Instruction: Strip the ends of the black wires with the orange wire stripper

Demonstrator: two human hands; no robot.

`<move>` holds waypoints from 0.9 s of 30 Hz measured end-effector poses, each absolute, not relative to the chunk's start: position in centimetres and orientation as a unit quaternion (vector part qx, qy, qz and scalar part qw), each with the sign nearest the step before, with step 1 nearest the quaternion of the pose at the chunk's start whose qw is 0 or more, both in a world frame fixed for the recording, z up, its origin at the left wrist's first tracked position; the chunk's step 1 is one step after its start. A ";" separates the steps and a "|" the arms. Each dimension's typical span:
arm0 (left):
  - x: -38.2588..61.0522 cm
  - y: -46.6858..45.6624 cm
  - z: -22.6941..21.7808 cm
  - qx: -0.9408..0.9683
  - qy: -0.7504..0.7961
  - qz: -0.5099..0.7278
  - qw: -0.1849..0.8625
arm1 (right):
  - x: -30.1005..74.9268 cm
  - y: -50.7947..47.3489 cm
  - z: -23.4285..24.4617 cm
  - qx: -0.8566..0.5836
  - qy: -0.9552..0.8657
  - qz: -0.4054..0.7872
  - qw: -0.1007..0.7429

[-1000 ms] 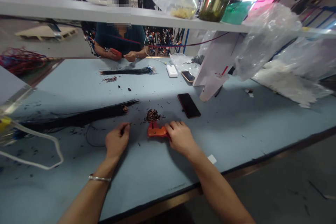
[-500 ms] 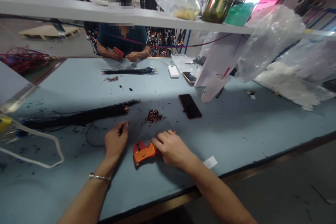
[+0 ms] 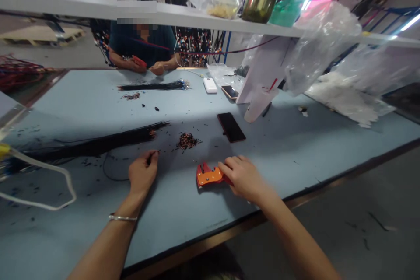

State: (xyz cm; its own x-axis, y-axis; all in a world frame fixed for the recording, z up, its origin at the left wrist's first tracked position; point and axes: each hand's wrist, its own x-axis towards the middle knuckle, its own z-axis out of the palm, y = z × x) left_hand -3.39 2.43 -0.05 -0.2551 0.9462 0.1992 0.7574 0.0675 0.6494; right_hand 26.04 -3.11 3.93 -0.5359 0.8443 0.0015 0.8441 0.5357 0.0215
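Observation:
My left hand [image 3: 143, 170] is closed in a pinch on a thin black wire [image 3: 108, 174], whose short tip pokes out past the fingers. The wire loops back to the left below a long bundle of black wires [image 3: 108, 142]. My right hand [image 3: 243, 177] is wrapped round the handles of an orange and red wire stripper [image 3: 210, 176], its jaws pointing left and apart from the wire. Beyond the two hands lies a small heap of cut wire insulation bits [image 3: 187, 141].
A dark phone [image 3: 231, 127] lies past my right hand. Across the table [image 3: 295, 157] a co-worker [image 3: 142, 43] holds a red tool near another wire bundle [image 3: 152, 85]. A white shelf [image 3: 164, 12] crosses above. A pale cable [image 3: 49, 204] loops at the left, plastic bags [image 3: 351, 96] lie right.
My right hand has moved right with the wire stripper, away from my left hand. My left hand keeps its pinch on the wire. The whole view has shifted slightly.

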 end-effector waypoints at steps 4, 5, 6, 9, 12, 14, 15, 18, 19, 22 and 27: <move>-3.3 2.5 -0.1 0.598 0.717 0.330 0.142 | 23.8 -3.0 2.8 0.518 0.854 0.040 -0.013; -3.3 2.5 -0.1 0.597 0.717 0.330 0.142 | 23.1 -2.4 2.6 0.529 0.848 0.043 -0.019; -3.3 2.5 -0.1 0.597 0.717 0.331 0.142 | 22.5 -1.7 2.6 0.544 0.838 0.041 -0.026; -3.4 2.4 0.0 0.598 0.711 0.340 0.147 | 21.8 0.3 3.0 0.585 0.809 0.041 -0.041; -3.4 2.2 0.0 0.599 0.707 0.344 0.153 | 22.6 0.2 3.6 0.593 0.803 0.036 -0.050; -3.3 2.2 -0.1 0.601 0.707 0.340 0.154 | 23.2 -1.0 3.7 0.556 0.830 0.006 -0.051; -3.3 2.3 -0.1 0.602 0.707 0.338 0.153 | 23.3 -1.6 3.7 0.539 0.841 -0.006 -0.044; -3.2 2.4 -0.3 0.605 0.701 0.345 0.151 | 22.6 -2.2 3.3 0.508 0.860 -0.028 -0.025; -3.2 2.5 -0.4 0.607 0.696 0.351 0.154 | 22.3 -1.9 3.3 0.515 0.856 -0.027 -0.030; -3.3 2.5 -0.9 0.609 0.680 0.369 0.172 | 21.8 -0.3 3.5 0.549 0.833 -0.020 -0.066; -3.1 2.4 -1.3 0.608 0.656 0.398 0.203 | 21.5 1.1 3.8 0.501 0.726 -0.388 -0.268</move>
